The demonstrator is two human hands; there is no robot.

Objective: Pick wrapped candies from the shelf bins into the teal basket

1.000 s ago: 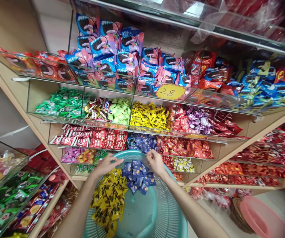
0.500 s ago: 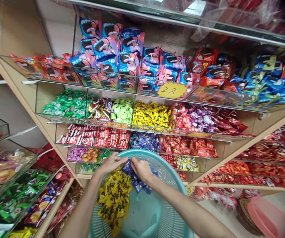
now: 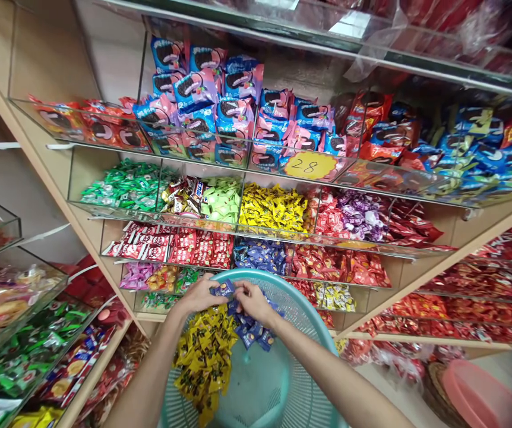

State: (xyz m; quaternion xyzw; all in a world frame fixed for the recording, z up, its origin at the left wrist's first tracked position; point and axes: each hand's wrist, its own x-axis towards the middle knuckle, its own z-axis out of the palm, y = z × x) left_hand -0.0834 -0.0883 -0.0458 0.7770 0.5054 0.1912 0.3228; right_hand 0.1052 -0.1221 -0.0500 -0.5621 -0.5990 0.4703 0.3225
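Observation:
A single blue-wrapped candy [image 3: 223, 288] is stretched between my hands over the far rim of a teal plastic basket [image 3: 303, 297]. My left hand [image 3: 197, 296] pinches its left end. Closed fingers of my right hand [image 3: 255, 303] meet the right end of the wrapper. Below them, more blue candies [image 3: 250, 333] lie in the basket, partly covered by my right hand. Yellow-wrapped candies [image 3: 205, 356] are heaped along the basket's left side, beneath my left wrist.
Clear-fronted shelves rise ahead, holding blue candies [image 3: 260, 255], yellow candies [image 3: 274, 207], green candies [image 3: 125, 185] and packaged cookies [image 3: 196, 86]. A yellow price tag [image 3: 310, 165] reads 28. At lower right stands a pink basin [image 3: 474, 392]; more snack bins [image 3: 15, 345] flank the left.
My hands have moved slightly apart, and the blue candy now shows between them. My left hand has shifted a little left. The basket and its yellow candies stay put.

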